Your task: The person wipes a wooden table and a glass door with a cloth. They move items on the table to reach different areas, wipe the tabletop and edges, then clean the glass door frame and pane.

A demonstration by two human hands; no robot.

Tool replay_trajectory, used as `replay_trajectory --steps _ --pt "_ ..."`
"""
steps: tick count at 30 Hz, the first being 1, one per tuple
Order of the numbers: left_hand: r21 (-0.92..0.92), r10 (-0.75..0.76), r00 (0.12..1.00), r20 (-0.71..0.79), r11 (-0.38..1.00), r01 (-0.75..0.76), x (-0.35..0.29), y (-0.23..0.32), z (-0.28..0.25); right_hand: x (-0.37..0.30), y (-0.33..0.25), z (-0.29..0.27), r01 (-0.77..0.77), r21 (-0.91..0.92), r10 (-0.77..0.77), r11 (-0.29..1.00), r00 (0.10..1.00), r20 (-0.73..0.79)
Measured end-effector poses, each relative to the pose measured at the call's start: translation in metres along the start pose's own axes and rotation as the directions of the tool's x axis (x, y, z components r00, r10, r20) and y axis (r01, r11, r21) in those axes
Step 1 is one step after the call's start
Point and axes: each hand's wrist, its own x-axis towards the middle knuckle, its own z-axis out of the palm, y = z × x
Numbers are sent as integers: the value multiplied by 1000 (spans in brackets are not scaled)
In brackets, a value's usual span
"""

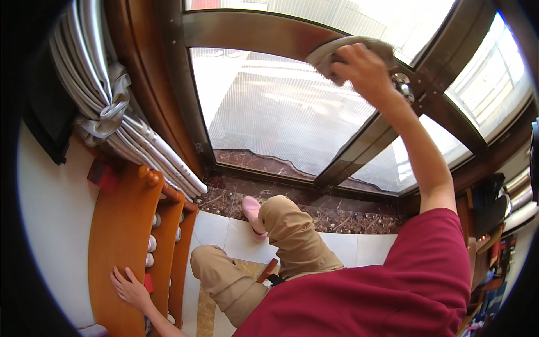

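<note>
My right hand [365, 70] is raised at the end of an outstretched arm, its fingers closed round a grey-brown cloth [323, 57]. The cloth lies against the crossbar and upper edge of the ribbed glass pane [281, 109] of a metal-framed door [252, 31]. Just right of that hand is a shiny door knob [402, 84]. At the lower left, my left hand [132, 289] rests flat with fingers apart on the top of an orange-brown wooden shoe rack [115, 241].
Shoes [151, 243] fill the rack's shelves. A tied silver-grey curtain [109, 112] hangs at the left beside a wooden door frame [151, 73]. My pink-shod foot [252, 212] stands near a dark marble sill [337, 219]. Crowded shelves [494, 258] line the right side.
</note>
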Motion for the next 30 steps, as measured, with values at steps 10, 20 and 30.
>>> replay_trajectory --steps 10,20,30 --pt "6 88 994 -59 996 -87 6 -11 4 -120 44 -58 -601 195 627 775 770 -118" --pt "39 41 999 -16 998 -40 4 -10 7 -177 41 -68 -735 218 761 643 645 -68" --pt "73 30 999 20 997 -32 4 -4 0 -124 129 -63 -762 141 732 632 527 -431"
